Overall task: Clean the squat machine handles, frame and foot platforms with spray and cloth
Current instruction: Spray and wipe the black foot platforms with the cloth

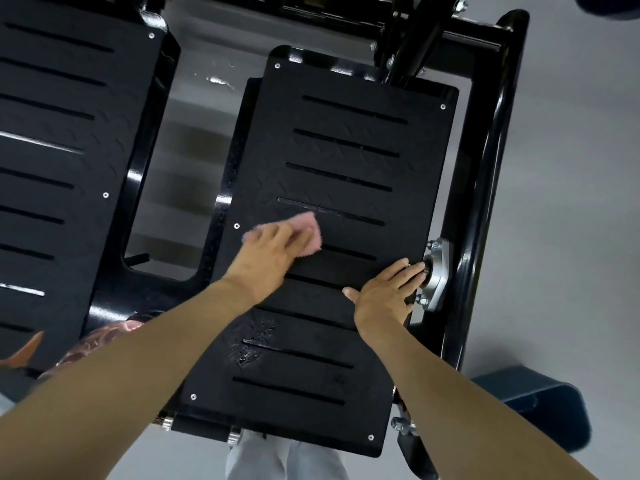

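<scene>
Grey floor (571,168) all round, seen straight down through the machine. Two black foot platforms lie side by side, both slotted, the slots running across.

Right foot platform (346,174): its long axis runs from the person's feet away toward the black frame (491,168), leaning a little rightward at the far end. Left foot platform (69,133) is untouched at this moment.

Left hand (266,251): fingers laid fairly flat over a pink cloth (308,233), pressing it onto the right platform about midway along, toward its left edge. No pinch visible; more a flat press than a grip.

Right hand (384,292): palm down, fingers straight, resting on the platform's right edge, fingertips just beside a silver bearing flange (438,271). Holds nothing; likely bracing.

Wet speckled patch (251,344), probably spray, sits on the same platform nearer the person than the cloth, just beside the left forearm. Left hand is the nearer of the two.

Judgement: wiping of this platform is under way. The near half looks unwiped, so the next stroke wants a pull back along the long axis toward the body to reach the patch.

Blurred copper-coloured object (104,337) at lower left; cannot tell what it is.
</scene>
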{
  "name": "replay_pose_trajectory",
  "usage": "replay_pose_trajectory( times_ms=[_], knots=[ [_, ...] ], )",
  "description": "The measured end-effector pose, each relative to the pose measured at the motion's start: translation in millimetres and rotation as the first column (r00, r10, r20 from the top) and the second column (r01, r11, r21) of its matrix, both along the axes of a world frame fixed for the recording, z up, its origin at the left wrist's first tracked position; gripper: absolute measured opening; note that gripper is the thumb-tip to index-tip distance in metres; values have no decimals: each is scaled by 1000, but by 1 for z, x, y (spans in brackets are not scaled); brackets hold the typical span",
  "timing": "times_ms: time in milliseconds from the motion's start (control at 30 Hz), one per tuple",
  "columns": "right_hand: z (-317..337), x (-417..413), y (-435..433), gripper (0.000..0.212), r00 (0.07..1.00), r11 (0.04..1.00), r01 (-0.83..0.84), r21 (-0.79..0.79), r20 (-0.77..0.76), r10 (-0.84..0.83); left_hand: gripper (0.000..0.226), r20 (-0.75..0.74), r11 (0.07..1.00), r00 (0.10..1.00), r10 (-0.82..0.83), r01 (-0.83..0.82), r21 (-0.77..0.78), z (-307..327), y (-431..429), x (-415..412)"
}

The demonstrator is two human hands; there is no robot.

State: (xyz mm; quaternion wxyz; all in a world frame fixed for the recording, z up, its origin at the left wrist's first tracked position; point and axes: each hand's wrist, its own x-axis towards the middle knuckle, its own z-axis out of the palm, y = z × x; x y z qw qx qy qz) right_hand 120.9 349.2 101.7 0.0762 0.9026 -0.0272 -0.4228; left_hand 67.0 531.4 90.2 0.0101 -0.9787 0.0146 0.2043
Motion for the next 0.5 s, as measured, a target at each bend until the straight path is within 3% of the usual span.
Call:
replay_pose_trajectory(
  times_ms=[67, 133, 233, 300, 367, 500],
  knots=[
    [-1, -1, -1, 118, 1000, 1000, -2, 7, 16, 2, 86, -70, 957, 956, 286, -288, -20, 5, 24, -2],
    [-1, -2, -2, 118, 1000, 1000, -5, 12, 31, 5, 81, -17, 845, 845, 535, -535, -18, 10, 39, -1],
    [-1, -2, -3, 118, 999, 1000, 0, 29, 35, -1, 75, 18, 742, 742, 671, -670, -35, 6, 39, 4],
    [-1, -2, -4, 118, 999, 999, -1, 41, 46, -1, 75, 6, 724, 724, 690, -689, -38, 4, 27, 8],
    [-1, -4, -7, 117, 998, 999, -14, 51, 67, 11, 76, 8, 777, 777, 629, -628, -45, 7, 6, 9],
    [-3, -9, -12, 114, 993, 996, -62, 66, 102, 55, 78, -55, 956, 961, 271, -275, -102, 6, -39, -1]
  ],
)
